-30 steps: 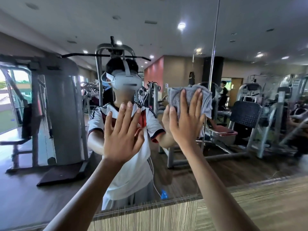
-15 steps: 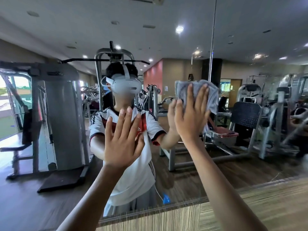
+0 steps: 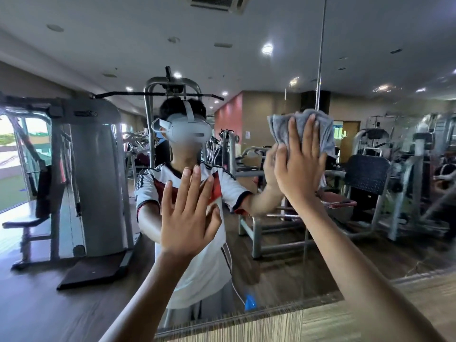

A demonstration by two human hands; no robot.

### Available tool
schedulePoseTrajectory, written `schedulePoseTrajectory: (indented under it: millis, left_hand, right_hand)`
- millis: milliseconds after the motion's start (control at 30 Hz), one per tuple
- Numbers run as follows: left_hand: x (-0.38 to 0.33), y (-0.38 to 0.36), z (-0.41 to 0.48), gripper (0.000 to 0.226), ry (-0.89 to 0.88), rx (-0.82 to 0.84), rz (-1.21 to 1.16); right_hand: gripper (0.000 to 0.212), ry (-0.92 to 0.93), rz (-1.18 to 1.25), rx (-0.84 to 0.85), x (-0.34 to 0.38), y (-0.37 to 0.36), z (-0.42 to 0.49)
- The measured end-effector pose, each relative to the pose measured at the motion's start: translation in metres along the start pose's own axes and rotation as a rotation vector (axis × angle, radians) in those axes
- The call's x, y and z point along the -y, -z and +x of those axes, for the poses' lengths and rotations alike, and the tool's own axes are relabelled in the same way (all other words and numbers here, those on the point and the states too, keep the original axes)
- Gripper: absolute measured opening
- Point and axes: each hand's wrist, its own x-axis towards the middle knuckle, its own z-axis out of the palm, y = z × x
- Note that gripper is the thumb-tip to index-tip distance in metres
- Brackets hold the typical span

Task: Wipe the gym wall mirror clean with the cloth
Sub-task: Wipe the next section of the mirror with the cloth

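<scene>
The wall mirror (image 3: 86, 58) fills most of the view and reflects the gym and a person in a white jersey. My right hand (image 3: 299, 166) lies flat with straight fingers and presses a grey cloth (image 3: 278, 129) against the glass, right of centre at head height. The cloth bunches above and to both sides of the fingers. My left hand (image 3: 188, 213) is flat with spread fingers against the mirror at chest height, lower and to the left, holding nothing.
A vertical seam (image 3: 320, 58) between mirror panels runs just right of the cloth. The mirror's lower edge meets a striped wall panel (image 3: 345, 319). Weight machines (image 3: 96, 174) appear only as reflections.
My right hand has slid the cloth up and to the right across the glass. My left hand has stayed pressed in nearly the same spot.
</scene>
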Motion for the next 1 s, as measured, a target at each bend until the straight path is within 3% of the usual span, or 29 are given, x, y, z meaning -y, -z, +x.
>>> schedulePoseTrajectory:
  millis: [100,200,267,333,433,500,567,633,767,833,900,1000]
  left_hand:
    - [0.001,0.001,0.000,0.063,-0.001,-0.002,-0.011]
    - [0.003,0.002,-0.001,0.062,-0.015,-0.012,-0.042]
    - [0.006,0.002,-0.001,0.059,-0.024,-0.018,-0.068]
    - [0.007,0.005,0.001,0.057,-0.013,-0.025,-0.097]
    - [0.008,0.013,0.013,0.057,-0.003,-0.045,-0.106]
    - [0.012,0.017,0.031,0.057,-0.019,-0.068,-0.098]
    - [0.018,0.018,0.053,0.058,-0.019,-0.070,-0.092]
    - [0.024,0.018,0.079,0.060,0.009,-0.043,-0.074]
    - [0.037,0.018,0.124,0.062,-0.005,0.008,-0.010]
    - [0.044,0.016,0.134,0.064,-0.025,0.010,0.020]
    - [0.045,0.014,0.135,0.066,-0.045,0.008,0.060]
    - [0.042,0.012,0.132,0.068,-0.050,0.012,0.080]
  right_hand:
    - [0.056,0.035,0.104,0.005,0.050,-0.005,0.023]
    - [0.056,0.248,0.137,0.041,0.076,-0.006,-0.014]
    - [0.056,0.440,0.114,0.090,0.065,-0.004,-0.052]
    - [0.059,0.517,0.101,0.102,0.034,-0.003,-0.074]
    - [0.054,0.237,0.108,0.098,-0.005,-0.004,-0.053]
    - [0.055,-0.013,0.062,0.039,-0.002,-0.006,-0.012]
    - [0.058,-0.127,0.075,0.016,0.020,-0.005,0.027]
    - [0.058,-0.073,0.080,0.011,0.045,-0.006,0.043]
    - [0.056,0.354,0.025,0.040,0.048,-0.003,-0.004]
    - [0.053,0.467,0.007,0.055,0.024,0.000,-0.036]
    - [0.051,0.388,0.015,0.030,-0.001,0.000,-0.047]
    - [0.052,0.049,0.043,-0.030,-0.011,-0.008,-0.019]
